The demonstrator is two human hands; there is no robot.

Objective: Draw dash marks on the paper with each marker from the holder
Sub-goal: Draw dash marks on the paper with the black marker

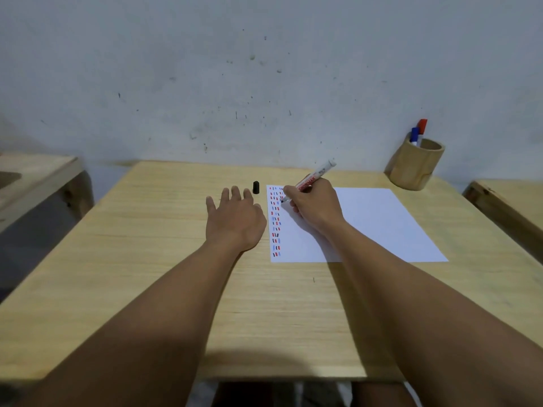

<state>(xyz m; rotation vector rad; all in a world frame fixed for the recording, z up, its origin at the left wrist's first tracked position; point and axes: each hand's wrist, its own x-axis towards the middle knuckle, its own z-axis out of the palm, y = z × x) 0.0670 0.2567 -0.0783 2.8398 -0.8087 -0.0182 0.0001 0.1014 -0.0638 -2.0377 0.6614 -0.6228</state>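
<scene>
A white sheet of paper (376, 224) lies on the wooden table (164, 259), with columns of red, blue and black dash marks down its left edge. My right hand (314, 207) grips an uncapped black marker (316, 175), tip touching the paper near the top of the dash columns. My left hand (235, 218) rests flat on the table just left of the paper, fingers spread, holding nothing. The black cap (256, 187) stands upright beyond my left fingers. A round wooden holder (414, 168) at the back right holds a blue marker (414, 136) and a red marker (422, 127).
A stained grey wall rises right behind the table. Another wooden table (38, 177) stands to the left and a third one (511, 207) to the right, each across a narrow gap.
</scene>
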